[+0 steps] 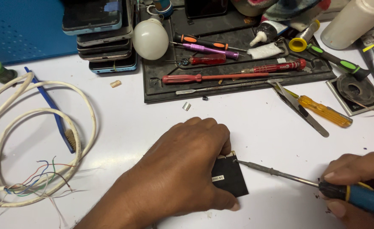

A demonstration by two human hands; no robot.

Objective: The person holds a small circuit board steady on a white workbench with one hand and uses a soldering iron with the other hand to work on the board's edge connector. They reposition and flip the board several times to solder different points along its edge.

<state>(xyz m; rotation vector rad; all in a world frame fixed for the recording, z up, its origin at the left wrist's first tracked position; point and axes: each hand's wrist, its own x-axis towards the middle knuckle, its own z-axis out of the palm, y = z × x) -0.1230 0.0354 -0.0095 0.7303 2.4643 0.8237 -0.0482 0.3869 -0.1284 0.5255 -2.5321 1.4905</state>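
Near the front edge of the white tabletop (246,123), the left hand (182,169) closes over a small flat black circuit module (230,174), thumb and fingers pinning it down. The right hand (356,182) is wrapped around a blue-handled screwdriver (314,183), its tip touching the module's upper corner. Beyond lies a black plastic tool tray (153,85) holding red-handled screwdrivers (221,77); a coiled white cable (43,135) lies towards the left edge.

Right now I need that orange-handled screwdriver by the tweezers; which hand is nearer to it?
Right. The right hand, gripping a blue-handled screwdriver, sits just below the orange-handled screwdriver. The left hand presses the small black board, farther left.
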